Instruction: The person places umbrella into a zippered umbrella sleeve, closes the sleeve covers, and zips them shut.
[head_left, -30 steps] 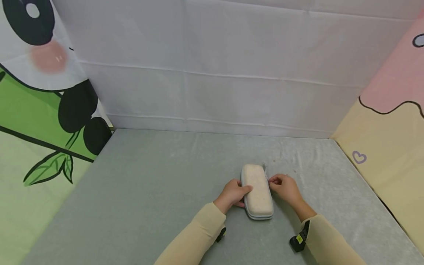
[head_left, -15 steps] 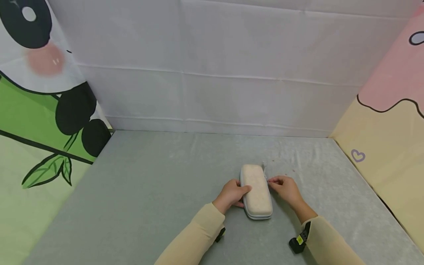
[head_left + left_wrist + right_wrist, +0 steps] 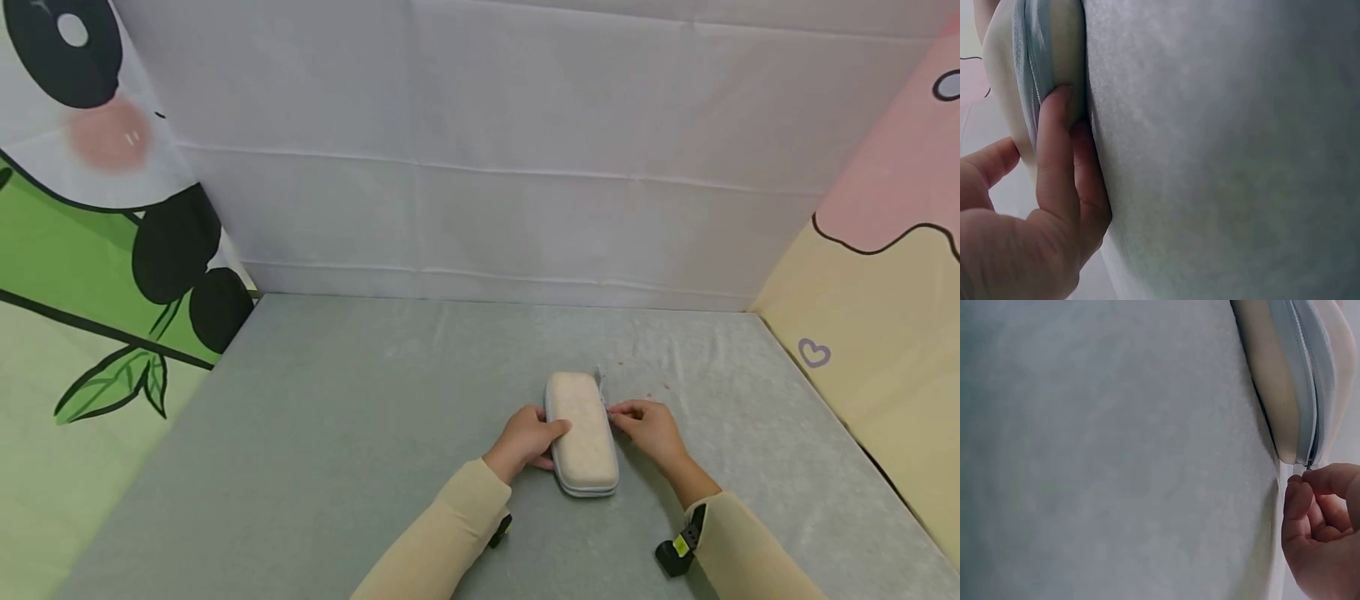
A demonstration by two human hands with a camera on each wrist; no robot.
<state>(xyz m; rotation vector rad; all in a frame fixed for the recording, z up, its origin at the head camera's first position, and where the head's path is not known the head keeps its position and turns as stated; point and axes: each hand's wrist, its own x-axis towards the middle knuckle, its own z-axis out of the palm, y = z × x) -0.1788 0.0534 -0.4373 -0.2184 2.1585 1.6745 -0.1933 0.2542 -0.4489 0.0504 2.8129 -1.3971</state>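
Observation:
A cream, hard-shelled pencil case (image 3: pixel 583 442) with a light blue zipper band lies on the grey table, its long side pointing away from me. My left hand (image 3: pixel 521 442) grips its left side, thumb on the lid. In the left wrist view, the fingers (image 3: pixel 1057 156) press the zipper band (image 3: pixel 1036 62) and the lower shell. On the right side, my right hand (image 3: pixel 651 429) pinches the zipper pull; the right wrist view has thumb and forefinger meeting at the slider (image 3: pixel 1309 465). The zipper teeth (image 3: pixel 1310 375) run along the band above it. The pull is mostly hidden by the fingertips.
The grey cloth-covered table (image 3: pixel 360 417) spreads out around the case. A pale wall sheet (image 3: pixel 487 167) rises at the back, with printed cartoon panels at left and right. Tiny reddish specks (image 3: pixel 667 386) lie on the cloth beyond my right hand.

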